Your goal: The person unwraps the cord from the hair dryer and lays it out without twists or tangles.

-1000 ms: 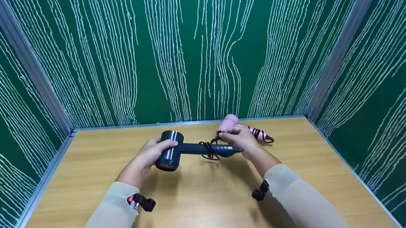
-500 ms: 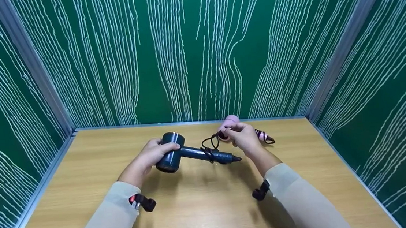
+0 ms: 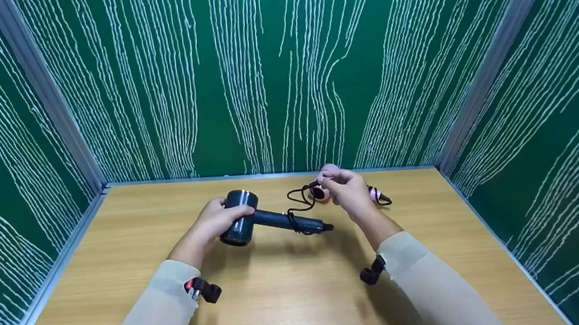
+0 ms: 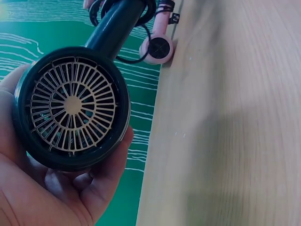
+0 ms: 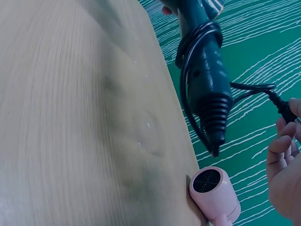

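The left hand grips a teal hair dryer by its barrel; the right hand pinches its plug (a pink hair dryer lies behind).

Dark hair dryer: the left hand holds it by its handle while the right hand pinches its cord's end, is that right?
Not the handle: the left wrist view shows the left hand holding the dryer's barrel. The right hand does pinch the cord's end.
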`<state>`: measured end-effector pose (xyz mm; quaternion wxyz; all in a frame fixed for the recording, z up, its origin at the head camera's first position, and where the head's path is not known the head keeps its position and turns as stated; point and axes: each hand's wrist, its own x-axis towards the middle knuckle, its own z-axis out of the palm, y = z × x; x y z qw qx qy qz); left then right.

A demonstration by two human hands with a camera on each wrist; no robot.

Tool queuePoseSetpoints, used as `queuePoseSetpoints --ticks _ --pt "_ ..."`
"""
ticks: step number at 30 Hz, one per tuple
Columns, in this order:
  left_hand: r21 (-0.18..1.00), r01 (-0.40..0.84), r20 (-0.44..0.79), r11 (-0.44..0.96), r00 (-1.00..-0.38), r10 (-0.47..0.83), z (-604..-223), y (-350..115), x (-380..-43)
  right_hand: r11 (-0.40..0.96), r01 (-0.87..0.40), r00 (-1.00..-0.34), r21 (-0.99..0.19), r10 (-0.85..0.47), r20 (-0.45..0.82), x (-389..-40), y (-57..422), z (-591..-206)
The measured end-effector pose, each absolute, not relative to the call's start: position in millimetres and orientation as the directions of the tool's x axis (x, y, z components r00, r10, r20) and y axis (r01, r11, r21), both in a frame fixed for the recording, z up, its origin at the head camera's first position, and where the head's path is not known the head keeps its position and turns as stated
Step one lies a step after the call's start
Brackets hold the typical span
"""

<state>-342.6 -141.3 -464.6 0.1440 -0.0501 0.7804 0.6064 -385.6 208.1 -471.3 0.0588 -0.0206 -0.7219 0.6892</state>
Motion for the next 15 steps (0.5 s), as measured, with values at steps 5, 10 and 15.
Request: queuePoseSetpoints --ticks 5,10,15 --pt "0.938 -0.236 -0.256 0.256 -0.965 0.049 -466 -140 -344 0.045 -0.053 -0.991 -0.998 0.117 0.058 -384 207 -468" --pt "0.941 -0.238 -0.245 0.239 -0.97 -0.001 -468 -139 -345 0.043 -0.049 -0.991 -0.998 0.124 0.053 -381 204 -460" --pt "0.949 -0.227 -0.221 0.22 -0.974 -0.051 -473 -140 -347 0.055 -0.063 -0.99 -0.996 0.121 0.07 -376 197 -452"
